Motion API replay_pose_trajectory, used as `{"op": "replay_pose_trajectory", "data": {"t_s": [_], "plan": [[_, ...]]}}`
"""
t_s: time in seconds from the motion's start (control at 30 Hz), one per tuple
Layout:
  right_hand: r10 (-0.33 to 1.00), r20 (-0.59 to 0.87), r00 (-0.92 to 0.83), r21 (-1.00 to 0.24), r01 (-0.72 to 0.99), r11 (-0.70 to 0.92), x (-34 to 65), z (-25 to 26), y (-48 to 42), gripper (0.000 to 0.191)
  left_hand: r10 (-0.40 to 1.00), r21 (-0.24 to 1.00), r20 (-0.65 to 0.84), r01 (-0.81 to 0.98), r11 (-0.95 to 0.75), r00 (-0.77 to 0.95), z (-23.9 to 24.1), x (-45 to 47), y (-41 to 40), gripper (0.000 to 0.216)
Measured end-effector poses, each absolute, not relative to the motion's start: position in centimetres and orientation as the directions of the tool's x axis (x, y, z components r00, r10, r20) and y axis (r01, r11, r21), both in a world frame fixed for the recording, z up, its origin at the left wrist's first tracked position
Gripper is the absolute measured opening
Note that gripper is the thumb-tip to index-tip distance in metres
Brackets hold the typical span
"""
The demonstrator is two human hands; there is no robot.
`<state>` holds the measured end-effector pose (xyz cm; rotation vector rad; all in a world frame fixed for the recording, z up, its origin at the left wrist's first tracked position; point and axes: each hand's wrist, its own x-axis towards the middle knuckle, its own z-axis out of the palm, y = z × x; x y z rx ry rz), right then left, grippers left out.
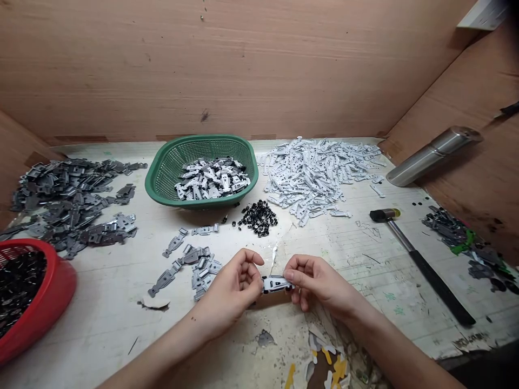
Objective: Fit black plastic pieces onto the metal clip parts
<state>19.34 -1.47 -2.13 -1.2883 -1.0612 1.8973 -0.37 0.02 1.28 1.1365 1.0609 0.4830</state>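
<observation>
My left hand (237, 283) and my right hand (314, 281) pinch the two ends of a small white toy car body (275, 283) just above the table, fingers curled round it. Several grey metal base plates (190, 265) lie loose just left of my left hand. A small heap of black wheels (258, 217) sits beyond my hands. Behind it a green basket (162, 173) holds several assembled white and grey cars. A big pile of white car bodies (320, 173) spreads to the basket's right.
A large heap of grey metal plates (68, 200) covers the left side. A red basket (57, 292) of black parts stands at the near left. A hammer (421, 265) and a steel flask (433, 155) lie at the right. Wooden walls enclose the table.
</observation>
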Motion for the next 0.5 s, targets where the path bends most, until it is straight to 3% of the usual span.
{"op": "replay_pose_trajectory", "data": {"t_s": [0.5], "plan": [[0.828, -0.45, -0.335, -0.885, 0.039, -0.465, 21.0, -1.3, -1.5, 0.031, 0.779, 0.899, -0.436, 0.192, 0.393, 0.451, 1.3, -0.4, 0.1, 0.017]]}}
